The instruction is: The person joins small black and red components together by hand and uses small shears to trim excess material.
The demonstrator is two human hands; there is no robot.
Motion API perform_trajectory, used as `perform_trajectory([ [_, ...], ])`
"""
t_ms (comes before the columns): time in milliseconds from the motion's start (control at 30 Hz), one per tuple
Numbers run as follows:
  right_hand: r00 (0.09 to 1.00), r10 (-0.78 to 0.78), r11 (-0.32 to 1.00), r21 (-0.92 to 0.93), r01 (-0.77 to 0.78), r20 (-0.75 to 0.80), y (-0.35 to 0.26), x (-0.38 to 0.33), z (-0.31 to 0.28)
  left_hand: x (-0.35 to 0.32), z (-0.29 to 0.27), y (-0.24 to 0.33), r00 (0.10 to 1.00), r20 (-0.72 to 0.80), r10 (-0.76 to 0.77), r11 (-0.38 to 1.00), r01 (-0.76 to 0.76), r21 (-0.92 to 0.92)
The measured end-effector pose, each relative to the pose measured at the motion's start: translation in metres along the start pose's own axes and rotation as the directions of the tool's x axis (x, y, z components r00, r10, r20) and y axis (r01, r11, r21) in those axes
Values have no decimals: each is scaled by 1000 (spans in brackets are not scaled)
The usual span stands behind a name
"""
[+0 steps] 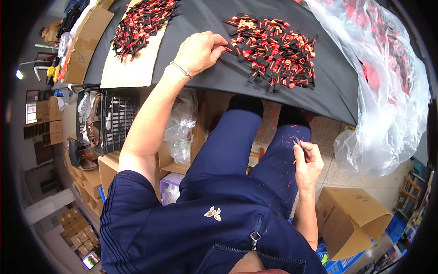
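My left hand [199, 54] reaches over the black-covered table, thumb and fingers pinched on a small black-and-red fabric piece at the left edge of a heap of such pieces [280, 52]. A second heap of black-and-red pieces [143, 25] lies farther left on a cream sheet [130, 68]. Over my right thigh, my right hand [308, 168] is closed around a pair of small snips [296, 142]. Their pointed metal tip sticks out past the thumb, and most of the tool is hidden in the fingers. Short red thread bits dot my dark blue trousers.
A clear plastic bag [378, 105] with red and black pieces hangs over the table's right edge. A cardboard box [349, 219] stands at the lower right. Left of my legs are a black plastic crate [119, 121] and a purple box [169, 182].
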State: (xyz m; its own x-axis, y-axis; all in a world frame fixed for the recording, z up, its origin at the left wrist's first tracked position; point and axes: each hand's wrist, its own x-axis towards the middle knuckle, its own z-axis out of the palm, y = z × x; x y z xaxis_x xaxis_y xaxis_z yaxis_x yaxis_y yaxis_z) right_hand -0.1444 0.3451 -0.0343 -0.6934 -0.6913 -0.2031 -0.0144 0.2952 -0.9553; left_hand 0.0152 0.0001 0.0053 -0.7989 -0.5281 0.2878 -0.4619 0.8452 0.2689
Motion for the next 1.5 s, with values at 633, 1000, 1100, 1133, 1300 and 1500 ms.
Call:
perform_trajectory([
  [633,929,-356,933,14,359,-101,-43,-5,18,-73,0,134,765,580,-279,-77,584,-808],
  [1000,668,-741,604,-502,620,-67,-43,-1,7,-88,14,188,772,621,-131,-137,607,-783],
  [1100,660,-750,568,-560,603,-50,-39,-3,3,-86,12,193,762,629,-154,-156,610,-777],
  [1133,662,-748,571,-560,600,-52,-37,-4,2,-86,13,193,760,632,-153,-156,613,-775],
  [1300,673,-738,572,-572,588,-46,-33,-6,-1,-85,15,197,748,641,-172,-139,626,-767],
  [1500,672,-739,586,-548,597,-59,-29,-2,0,-85,19,197,753,643,-140,-123,631,-766],
])
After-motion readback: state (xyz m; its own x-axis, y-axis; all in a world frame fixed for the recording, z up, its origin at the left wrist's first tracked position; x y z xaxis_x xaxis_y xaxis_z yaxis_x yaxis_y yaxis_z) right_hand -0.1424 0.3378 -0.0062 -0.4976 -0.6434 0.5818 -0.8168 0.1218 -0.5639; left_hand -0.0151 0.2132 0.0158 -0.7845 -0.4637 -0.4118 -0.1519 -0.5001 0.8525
